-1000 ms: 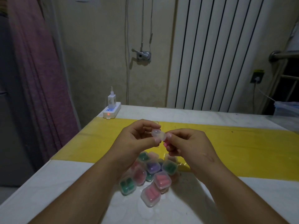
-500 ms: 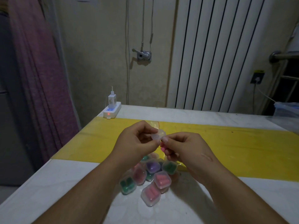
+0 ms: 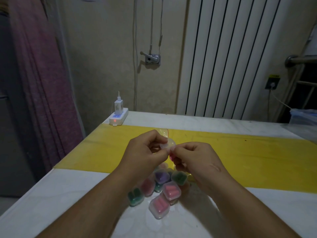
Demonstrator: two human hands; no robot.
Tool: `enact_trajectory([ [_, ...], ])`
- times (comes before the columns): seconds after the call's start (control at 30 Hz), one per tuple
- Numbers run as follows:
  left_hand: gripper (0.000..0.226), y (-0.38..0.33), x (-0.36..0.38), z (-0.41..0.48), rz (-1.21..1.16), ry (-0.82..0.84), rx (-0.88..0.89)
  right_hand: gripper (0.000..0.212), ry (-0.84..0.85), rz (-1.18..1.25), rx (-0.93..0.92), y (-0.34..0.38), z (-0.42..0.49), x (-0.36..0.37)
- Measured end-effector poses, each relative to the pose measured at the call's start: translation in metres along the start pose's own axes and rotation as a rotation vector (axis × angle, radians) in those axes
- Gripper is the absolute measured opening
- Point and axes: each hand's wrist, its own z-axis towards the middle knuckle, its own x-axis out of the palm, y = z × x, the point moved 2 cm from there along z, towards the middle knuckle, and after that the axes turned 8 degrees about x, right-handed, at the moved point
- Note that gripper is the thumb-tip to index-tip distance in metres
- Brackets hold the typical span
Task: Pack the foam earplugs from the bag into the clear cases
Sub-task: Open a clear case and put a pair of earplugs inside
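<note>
White tabletop (image 3: pixel 51 194) w/ a yellow band carries everything. Below the fingers lies a heap of filled cases (image 3: pixel 164 191); just behind them is the bag (image 3: pixel 163 132). Left hand (image 3: pixel 144 155) pinches one clear case (image 3: pixel 169 145) by its edge. Right hand (image 3: pixel 193 160) pinches the opposite edge and holds a pink earplug (image 3: pixel 171 156) curled underneath. Step, I judge: opening the case. Next: part the lid, push the plug inside w/o dropping it.
</note>
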Motion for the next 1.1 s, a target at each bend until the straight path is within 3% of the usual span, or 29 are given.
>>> enact_trajectory([
  [0.13,0.008,-0.001,0.002,0.001,0.009,-0.007,-0.013,0.017,-0.068,-0.029,0.066,-0.006,0.002,-0.001],
  [0.27,0.008,-0.004,-0.002,0.006,-0.210,-0.135,-0.127,0.013,-0.046,0.037,0.143,-0.011,0.005,-0.003],
  [0.3,0.017,-0.004,-0.004,0.006,-0.238,-0.149,-0.151,0.012,-0.023,0.040,0.136,-0.010,0.005,-0.004],
  [0.43,0.047,-0.001,-0.007,0.006,-0.200,-0.049,-0.176,0.011,0.016,0.001,0.069,-0.006,0.008,-0.008],
  [0.6,0.033,-0.007,-0.006,0.002,-0.159,0.098,-0.254,0.013,0.011,0.010,0.034,-0.006,0.008,-0.008],
  [0.83,0.046,-0.005,-0.001,-0.002,0.004,0.225,-0.222,0.014,0.005,0.024,-0.006,-0.005,0.005,-0.006],
  [1.1,0.040,-0.002,-0.001,0.000,-0.028,0.062,-0.289,0.006,-0.152,0.025,-0.164,0.003,0.003,-0.014],
])
